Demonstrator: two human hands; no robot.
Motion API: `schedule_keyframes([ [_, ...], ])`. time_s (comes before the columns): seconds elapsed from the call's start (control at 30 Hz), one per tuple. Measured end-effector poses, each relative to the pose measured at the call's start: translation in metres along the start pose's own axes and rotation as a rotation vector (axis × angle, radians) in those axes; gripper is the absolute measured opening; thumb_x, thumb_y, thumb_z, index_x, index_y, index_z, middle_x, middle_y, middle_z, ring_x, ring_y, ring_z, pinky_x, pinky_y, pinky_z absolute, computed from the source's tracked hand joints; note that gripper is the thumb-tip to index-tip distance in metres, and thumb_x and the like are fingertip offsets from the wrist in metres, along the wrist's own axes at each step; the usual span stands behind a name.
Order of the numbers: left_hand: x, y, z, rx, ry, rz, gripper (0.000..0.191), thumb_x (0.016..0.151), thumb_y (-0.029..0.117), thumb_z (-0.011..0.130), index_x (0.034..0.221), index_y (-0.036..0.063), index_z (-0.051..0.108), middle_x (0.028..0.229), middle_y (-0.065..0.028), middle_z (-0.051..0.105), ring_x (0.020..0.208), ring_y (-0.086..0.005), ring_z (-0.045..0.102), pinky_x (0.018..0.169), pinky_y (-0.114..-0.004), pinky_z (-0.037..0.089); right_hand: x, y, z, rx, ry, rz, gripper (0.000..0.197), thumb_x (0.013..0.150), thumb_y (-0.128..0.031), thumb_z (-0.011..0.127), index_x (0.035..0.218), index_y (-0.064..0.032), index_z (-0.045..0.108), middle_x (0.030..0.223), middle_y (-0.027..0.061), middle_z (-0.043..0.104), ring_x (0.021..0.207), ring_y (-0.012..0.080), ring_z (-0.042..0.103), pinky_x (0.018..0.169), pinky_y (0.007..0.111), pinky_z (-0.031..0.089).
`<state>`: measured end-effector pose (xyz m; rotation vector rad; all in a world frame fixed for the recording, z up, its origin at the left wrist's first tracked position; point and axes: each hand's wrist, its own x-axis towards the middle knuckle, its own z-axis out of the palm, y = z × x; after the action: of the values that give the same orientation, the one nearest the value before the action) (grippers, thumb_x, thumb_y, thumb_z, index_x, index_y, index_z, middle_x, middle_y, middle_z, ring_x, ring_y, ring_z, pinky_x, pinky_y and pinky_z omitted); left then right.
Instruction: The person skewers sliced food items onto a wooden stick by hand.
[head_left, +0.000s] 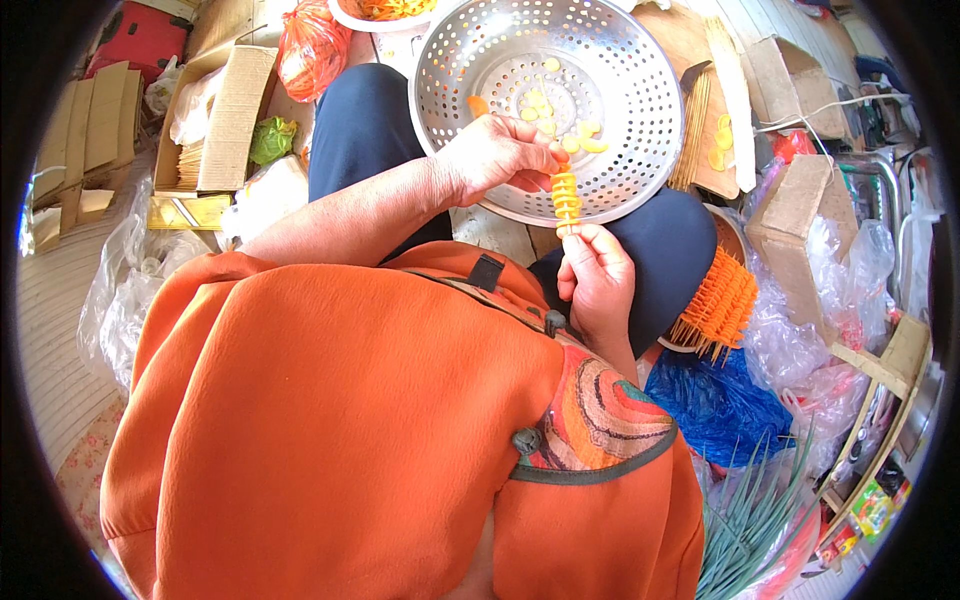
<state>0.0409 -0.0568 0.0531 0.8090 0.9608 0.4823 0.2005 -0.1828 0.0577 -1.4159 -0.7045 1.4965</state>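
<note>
A spiral-cut orange vegetable (566, 196), probably carrot, is stretched out between my hands over the near rim of a perforated metal colander (450, 75). At its far end the fingers of my left hand (499, 157) pinch an orange tip. My right hand (598, 271) grips the near end between thumb and fingers; a skewer inside is mostly hidden by the coils. Several round yellow-orange slices (571, 142) lie on the colander's bottom, and a darker orange piece (478, 106) rests near its left wall.
Wooden skewers (691, 131) and more slices (720, 142) lie on a wooden board (671, 34) to the right. Finished orange spirals on sticks (720, 300) sit in a tub beside my right knee. A cardboard box (238, 120), a red bag (313, 52) and a white bowl (352, 21) stand leftward.
</note>
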Motion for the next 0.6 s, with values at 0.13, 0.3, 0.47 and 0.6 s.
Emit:
schedule_keyframes([
  [0.13,-0.002,0.002,0.003,0.065,-0.016,-0.014,0.019,0.078,0.008,0.066,0.094,-0.0018,0.065,0.092,-0.0091,0.066,0.081,-0.0152,0.064,0.076,-0.027,0.054,0.0,0.0,0.001,0.024,0.004,-0.003,0.011,0.087,-0.01,0.058,0.091,0.0001,0.06,0.055,0.0005,0.051,0.041,0.0044,0.041,0.039,0.018,0.031],
  [0.3,0.002,0.002,0.005,0.07,-0.002,0.008,0.019,0.078,0.008,0.066,0.095,-0.0012,0.065,0.091,-0.0091,0.066,0.079,-0.0148,0.064,0.075,-0.027,0.054,0.002,0.001,-0.001,0.044,0.011,-0.015,0.011,0.088,-0.01,0.057,0.091,0.0003,0.059,0.055,0.0007,0.051,0.04,0.0046,0.041,0.039,0.018,0.031],
  [0.47,0.008,0.012,0.004,0.087,0.044,0.073,0.018,0.081,0.012,0.064,0.094,-0.0003,0.064,0.089,-0.0071,0.065,0.078,-0.015,0.064,0.075,-0.027,0.053,0.002,0.004,-0.003,0.132,0.029,-0.061,0.011,0.089,-0.009,0.054,0.094,0.0006,0.058,0.055,0.0006,0.05,0.04,0.0051,0.04,0.039,0.018,0.031],
  [0.6,0.044,0.014,-0.007,0.263,0.184,0.207,0.015,0.081,0.009,0.061,0.093,0.0005,0.063,0.084,-0.0054,0.064,0.073,-0.0148,0.063,0.068,-0.025,0.052,0.0,0.004,-0.001,0.215,0.108,-0.131,0.012,0.09,-0.008,0.052,0.096,0.0014,0.056,0.056,0.0007,0.049,0.041,0.0057,0.04,0.039,0.019,0.031],
])
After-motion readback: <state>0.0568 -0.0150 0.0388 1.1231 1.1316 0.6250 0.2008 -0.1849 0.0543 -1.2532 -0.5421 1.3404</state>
